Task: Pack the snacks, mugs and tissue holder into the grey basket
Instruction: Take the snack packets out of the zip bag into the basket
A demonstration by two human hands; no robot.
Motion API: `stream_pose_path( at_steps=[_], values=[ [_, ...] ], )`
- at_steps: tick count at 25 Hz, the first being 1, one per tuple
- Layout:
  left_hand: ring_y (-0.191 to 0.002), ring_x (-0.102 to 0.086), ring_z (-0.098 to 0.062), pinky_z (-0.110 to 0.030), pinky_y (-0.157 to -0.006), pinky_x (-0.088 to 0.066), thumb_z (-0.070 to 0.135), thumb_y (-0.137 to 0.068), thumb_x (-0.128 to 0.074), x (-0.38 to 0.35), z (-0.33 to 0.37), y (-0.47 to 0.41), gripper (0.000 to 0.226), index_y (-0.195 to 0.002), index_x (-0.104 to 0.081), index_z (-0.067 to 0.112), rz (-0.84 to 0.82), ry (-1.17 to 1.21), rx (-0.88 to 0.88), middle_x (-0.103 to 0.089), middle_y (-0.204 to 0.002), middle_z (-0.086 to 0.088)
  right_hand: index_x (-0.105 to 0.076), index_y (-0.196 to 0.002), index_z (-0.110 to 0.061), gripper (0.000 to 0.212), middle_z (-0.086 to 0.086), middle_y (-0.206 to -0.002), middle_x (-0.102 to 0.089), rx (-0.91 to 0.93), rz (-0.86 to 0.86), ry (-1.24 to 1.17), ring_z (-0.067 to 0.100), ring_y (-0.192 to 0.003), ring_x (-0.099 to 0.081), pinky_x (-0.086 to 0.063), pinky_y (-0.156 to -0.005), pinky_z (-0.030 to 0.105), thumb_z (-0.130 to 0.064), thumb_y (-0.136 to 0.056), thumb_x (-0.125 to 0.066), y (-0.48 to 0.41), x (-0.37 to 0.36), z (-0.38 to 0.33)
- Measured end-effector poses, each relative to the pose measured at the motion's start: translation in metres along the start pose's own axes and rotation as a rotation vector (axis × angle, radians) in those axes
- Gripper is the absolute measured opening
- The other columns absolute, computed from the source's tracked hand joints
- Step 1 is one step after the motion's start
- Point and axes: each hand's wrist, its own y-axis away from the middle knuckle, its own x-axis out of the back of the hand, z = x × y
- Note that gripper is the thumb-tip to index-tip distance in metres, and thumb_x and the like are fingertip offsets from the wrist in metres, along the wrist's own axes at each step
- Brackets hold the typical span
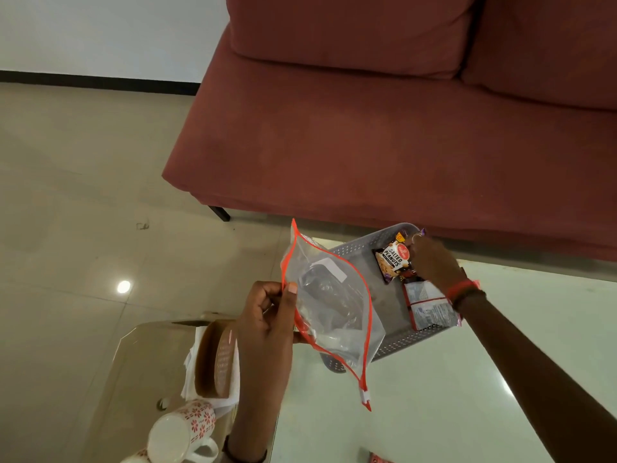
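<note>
The grey perforated basket [397, 342] sits on the glass table near the sofa. My left hand [267, 315] pinches the rim of a clear zip bag [330, 305] with an orange edge, held open over the basket's left side. My right hand [434, 262] reaches into the basket's far corner and grips snack packets, among them a salted peanuts pack [391, 260]. A white and red packet [430, 305] lies inside the basket under my wrist. A brown tissue holder [217, 359] with white tissues stands at the left. A white mug [180, 432] with red flowers lies on its side below it.
A red sofa [367, 128] stands just behind the table. Beige floor tiles stretch to the left. A red packet corner [377, 458] shows at the bottom edge of the table. The glass table's left edge [133, 332] runs beside the tissue holder.
</note>
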Motion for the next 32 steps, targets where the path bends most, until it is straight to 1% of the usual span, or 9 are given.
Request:
stream_pose_path(
  at_steps=[3,6,8,11,14,19,26,29,32],
  values=[
    [-0.057,-0.068,-0.019,-0.026,-0.046,-0.057,0.022,-0.088,-0.057,-0.010,0.008,0.005,0.010,-0.082,-0.058,0.015,-0.042,-0.007,-0.023,-0.065,-0.066,-0.006,-0.032,-0.144,-0.015,0.096,0.001,-0.138,-0.044,0.391,-0.309,-0.151,0.018,-0.127,-0.042,-0.036,-0.099,0.023,-0.029,-0.064,-0.082,0.077,0.010,-0.005],
    [-0.051,-0.063,-0.012,-0.018,-0.044,-0.052,0.027,-0.087,-0.056,-0.021,0.017,0.013,0.013,-0.079,-0.059,0.016,-0.136,0.029,-0.034,-0.061,-0.061,-0.010,-0.006,-0.150,-0.025,0.140,0.001,-0.157,-0.015,0.454,-0.316,-0.290,0.023,-0.145,-0.016,-0.027,-0.116,0.049,-0.069,-0.039,-0.080,0.136,0.004,-0.013],
    [-0.055,-0.064,-0.008,-0.013,-0.046,-0.050,0.031,-0.084,-0.055,-0.028,0.023,0.020,0.011,-0.078,-0.058,0.022,-0.200,-0.001,-0.071,-0.062,-0.065,-0.008,-0.013,-0.149,-0.015,0.127,0.010,-0.155,-0.021,0.425,-0.199,-0.414,0.030,-0.146,-0.019,-0.026,-0.115,0.055,-0.058,-0.051,-0.082,0.153,-0.011,-0.011],
    [-0.067,-0.068,-0.013,-0.014,-0.050,-0.053,0.037,-0.081,-0.054,-0.036,0.028,0.032,0.009,-0.079,-0.057,0.029,-0.284,-0.005,-0.096,-0.065,-0.075,-0.005,-0.035,-0.140,-0.013,0.064,0.009,-0.140,-0.047,0.166,-0.232,-0.897,0.017,-0.127,-0.052,-0.048,-0.103,0.039,-0.008,-0.083,-0.064,0.164,-0.023,-0.014],
    [-0.065,-0.068,-0.012,-0.016,-0.049,-0.053,0.037,-0.080,-0.055,-0.039,0.028,0.046,0.010,-0.078,-0.059,0.028,-0.285,0.015,-0.105,-0.065,-0.073,-0.004,-0.052,-0.117,-0.002,0.027,0.018,-0.113,-0.059,-0.025,-0.047,-1.121,0.020,-0.100,-0.065,-0.055,-0.088,0.034,0.003,-0.091,-0.054,0.163,-0.023,-0.012],
    [-0.056,-0.067,-0.015,-0.021,-0.049,-0.055,0.032,-0.078,-0.058,-0.027,0.015,0.064,0.009,-0.074,-0.063,0.026,-0.207,0.108,-0.044,-0.066,-0.063,-0.001,-0.060,-0.095,-0.017,0.012,0.015,-0.105,-0.064,-0.097,0.003,-1.227,0.039,-0.105,-0.059,-0.051,-0.089,0.052,-0.011,-0.096,-0.050,0.173,0.001,0.008],
    [-0.075,-0.068,-0.012,-0.032,-0.075,-0.055,0.021,-0.081,-0.067,-0.005,-0.032,0.088,0.008,-0.078,-0.068,0.027,-0.040,-0.115,0.059,-0.072,-0.076,0.007,-0.049,-0.133,-0.014,0.040,0.016,-0.128,-0.061,-0.323,-0.302,-1.940,0.036,-0.111,-0.063,-0.061,-0.070,0.041,-0.023,-0.094,-0.049,0.194,0.033,0.038],
    [-0.086,-0.065,-0.025,-0.033,-0.079,-0.049,0.005,-0.083,-0.066,-0.009,-0.049,0.088,0.019,-0.082,-0.065,0.024,-0.006,-0.232,0.119,-0.068,-0.079,0.002,-0.051,-0.132,-0.008,0.053,0.016,-0.123,-0.066,-0.208,-0.347,-1.976,0.031,-0.104,-0.068,-0.061,-0.074,0.040,-0.019,-0.082,-0.063,0.209,0.043,0.037],
    [-0.096,-0.061,-0.030,-0.019,-0.074,-0.047,-0.002,-0.085,-0.059,-0.018,-0.055,0.094,0.021,-0.103,-0.063,0.006,-0.164,-0.301,0.280,-0.066,-0.091,-0.010,-0.052,-0.119,0.004,0.028,0.018,-0.120,-0.066,-0.192,-0.281,-1.849,0.028,-0.096,-0.071,-0.062,-0.073,0.037,-0.003,-0.093,-0.049,0.222,0.049,0.039]
  ],
)
